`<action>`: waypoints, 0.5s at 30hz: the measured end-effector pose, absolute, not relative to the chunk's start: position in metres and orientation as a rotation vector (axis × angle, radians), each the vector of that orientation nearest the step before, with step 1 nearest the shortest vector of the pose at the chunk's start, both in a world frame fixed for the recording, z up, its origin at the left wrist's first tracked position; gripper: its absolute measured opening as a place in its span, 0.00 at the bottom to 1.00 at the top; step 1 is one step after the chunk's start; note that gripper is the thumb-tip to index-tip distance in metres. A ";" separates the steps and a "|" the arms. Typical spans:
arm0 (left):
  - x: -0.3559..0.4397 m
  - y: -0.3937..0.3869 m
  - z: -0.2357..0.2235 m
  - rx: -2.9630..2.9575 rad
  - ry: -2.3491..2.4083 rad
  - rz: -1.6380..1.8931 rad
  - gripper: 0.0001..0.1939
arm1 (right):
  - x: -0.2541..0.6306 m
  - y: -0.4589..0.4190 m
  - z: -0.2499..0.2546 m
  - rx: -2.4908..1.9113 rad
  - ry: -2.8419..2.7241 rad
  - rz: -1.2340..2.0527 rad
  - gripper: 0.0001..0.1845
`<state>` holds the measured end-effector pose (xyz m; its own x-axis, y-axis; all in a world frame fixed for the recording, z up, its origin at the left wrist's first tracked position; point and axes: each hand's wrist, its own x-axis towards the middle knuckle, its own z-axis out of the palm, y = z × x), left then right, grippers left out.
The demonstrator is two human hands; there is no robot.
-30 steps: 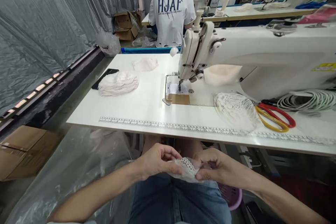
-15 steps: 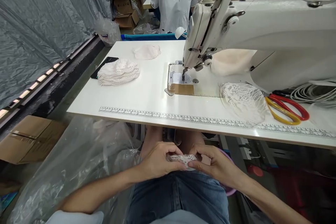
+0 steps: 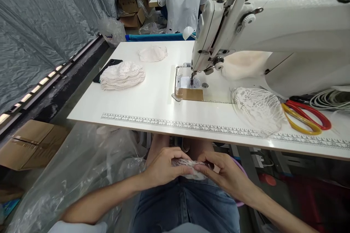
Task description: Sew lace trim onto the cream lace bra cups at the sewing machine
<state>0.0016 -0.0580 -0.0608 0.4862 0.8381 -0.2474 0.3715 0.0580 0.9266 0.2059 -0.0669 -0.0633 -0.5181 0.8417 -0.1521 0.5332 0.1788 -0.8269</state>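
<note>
Above my lap, below the table's front edge, both hands pinch a small piece of white lace fabric (image 3: 188,164). My left hand (image 3: 165,165) is closed on its left end, thumb on the near side. My right hand (image 3: 222,173) grips the right end between thumb and fingers. The fingers hide part of the lace. On the white table (image 3: 144,98) stands a sewing machine (image 3: 210,40), its needle area beyond my hands. A stack of lace pieces (image 3: 123,76) lies at the left, partly on a dark flat object (image 3: 100,74).
A single pale piece (image 3: 153,54) lies farther back. Right of the needle are a lace bundle (image 3: 257,109) and red-and-yellow-handled scissors (image 3: 306,116). A printed ruler (image 3: 169,123) runs along the front edge. Clear plastic sheeting (image 3: 90,167) hangs at left. A person in a white shirt (image 3: 184,3) is beyond.
The lace between my hands has turned slightly and more of it hangs below my fingertips. Both hands keep their grip in nearly the same place. The view has shifted slightly.
</note>
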 end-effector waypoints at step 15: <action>0.029 0.176 0.018 2.236 1.109 0.055 0.05 | 0.219 0.092 -0.020 -1.543 -2.208 0.636 0.20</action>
<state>0.0290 0.1759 0.0177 0.6443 0.7289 -0.2316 0.7024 -0.4441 0.5563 0.2187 0.0924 -0.0202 -0.3310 0.9426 0.0441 0.7745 0.2981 -0.5579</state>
